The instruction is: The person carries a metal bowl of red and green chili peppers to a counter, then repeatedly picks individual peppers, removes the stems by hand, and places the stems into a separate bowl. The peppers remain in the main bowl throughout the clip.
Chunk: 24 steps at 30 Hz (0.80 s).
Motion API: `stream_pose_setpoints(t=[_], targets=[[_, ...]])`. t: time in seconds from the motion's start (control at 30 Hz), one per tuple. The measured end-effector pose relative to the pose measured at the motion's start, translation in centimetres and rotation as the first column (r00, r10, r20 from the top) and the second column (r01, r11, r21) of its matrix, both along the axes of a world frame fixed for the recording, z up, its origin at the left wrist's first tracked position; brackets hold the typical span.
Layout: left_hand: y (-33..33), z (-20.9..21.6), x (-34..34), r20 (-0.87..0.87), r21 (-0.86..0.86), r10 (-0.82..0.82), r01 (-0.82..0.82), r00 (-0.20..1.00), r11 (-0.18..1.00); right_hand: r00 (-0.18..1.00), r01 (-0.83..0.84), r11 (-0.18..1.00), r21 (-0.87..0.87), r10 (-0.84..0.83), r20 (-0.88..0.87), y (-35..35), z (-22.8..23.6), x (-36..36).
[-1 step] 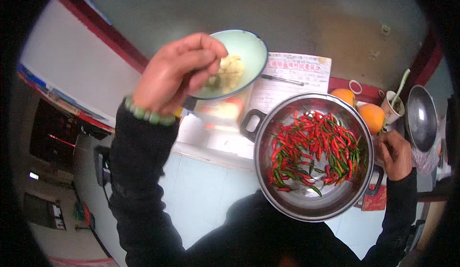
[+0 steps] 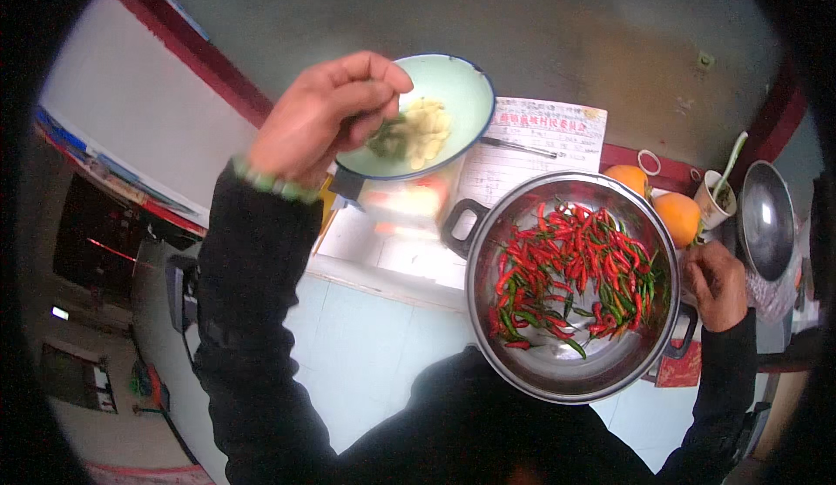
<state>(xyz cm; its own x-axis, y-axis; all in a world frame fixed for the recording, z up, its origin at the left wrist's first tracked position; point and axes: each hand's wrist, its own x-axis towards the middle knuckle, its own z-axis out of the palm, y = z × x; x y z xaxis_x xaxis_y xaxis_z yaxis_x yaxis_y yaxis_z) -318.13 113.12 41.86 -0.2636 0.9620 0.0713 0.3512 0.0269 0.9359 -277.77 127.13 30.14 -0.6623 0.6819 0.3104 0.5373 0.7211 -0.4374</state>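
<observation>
My left hand [image 2: 331, 115] is held over a pale green enamel bowl [image 2: 466, 93] with a dark blue rim. Its thumb and fingertips are pinched together; whatever sits between them is hidden. Inside the bowl lie pale yellow pieces like garlic cloves [image 2: 428, 130] and a patch of dark green bits [image 2: 389, 141]. A steel pot [image 2: 557, 389] with two black handles holds many small red and green chilies [image 2: 579, 254]. Beside the pot's right rim rests my right hand [image 2: 718, 285], its fingers curled; I cannot make out what they hold, if anything.
Two orange persimmon-like fruits [image 2: 676, 218], a paper cup [image 2: 716, 199] with a spoon handle in it, and a dark round pan-like dish [image 2: 768, 219] stand to the right. A pen [image 2: 520, 146] lies on a printed sheet [image 2: 557, 128] behind the pot. Blurred food packs sit below the bowl.
The view has shifted very slightly. My left hand stays pinched over the bowl, and the dark green bits show more clearly. My right hand has hardly moved.
</observation>
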Motion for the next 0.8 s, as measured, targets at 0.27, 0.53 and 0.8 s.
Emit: stream_pose_setpoints(t=[0.27, 0.53, 0.8], targets=[[2.5, -2.3, -6.7, -0.649, -0.293, -0.22, 0.028, 0.728, 0.956, 0.995, -0.021, 0.997, -0.073, 0.028, 0.098, -1.7, 0.9, -2.3], [-6.0, -3.6, 4.5, -0.748, 0.105, 0.13, -0.077, 0.65, 0.991, 0.971, -0.143, 0.957, -0.252, 0.185, 0.152, -1.8, -0.4, -4.2], [-6.0, -14.9, 8.4, -0.424, 0.332, 0.11, 0.041, 0.899, 0.942, 0.808, -0.052, 0.984, -0.171, 0.142, 0.572, -2.5, -1.4, -8.5]])
